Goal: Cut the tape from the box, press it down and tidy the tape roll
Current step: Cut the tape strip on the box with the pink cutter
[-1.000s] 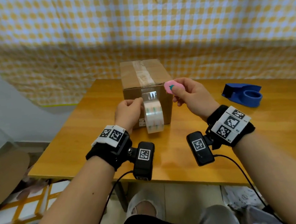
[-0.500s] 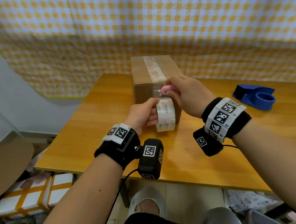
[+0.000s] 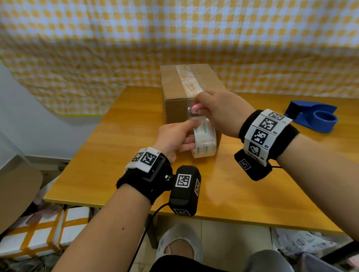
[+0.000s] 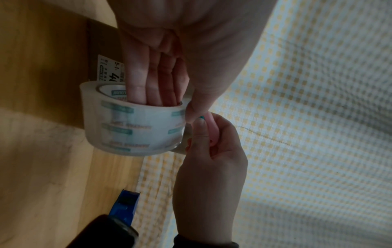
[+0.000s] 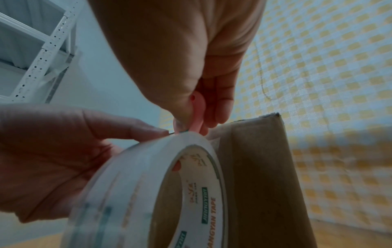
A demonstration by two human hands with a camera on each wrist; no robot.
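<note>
Nearest the front edge of the desk [image 3: 129,127], the left hand [image 3: 172,137] has its fingers pushed through the core of the tape roll [image 3: 204,141] with the thumb laid over the outer wrap, so its grip is closed round the roll, which is held on edge just off the desk surface and close against the near face of the box [image 3: 175,105]. Just above the roll, the right hand [image 3: 222,111] pinches a small pink cutter [image 3: 196,108] between thumb and fingers, its tip at the short stretch of tape running from the roll up to the box's top near edge. The blade itself is too small to make out.

The step in hand looks like the cut itself. To do it well, the left hand should pull the roll slightly down and away so the strip stays taut, while the cutter draws straight across the full width, close to the box face, leaving a short tail to press flat. The left thumb sits very near the cutter tip, so it wants keeping clear.

Farther off, toward the desk's right edge, a blue tape dispenser [image 3: 314,117] stands well apart.
</note>
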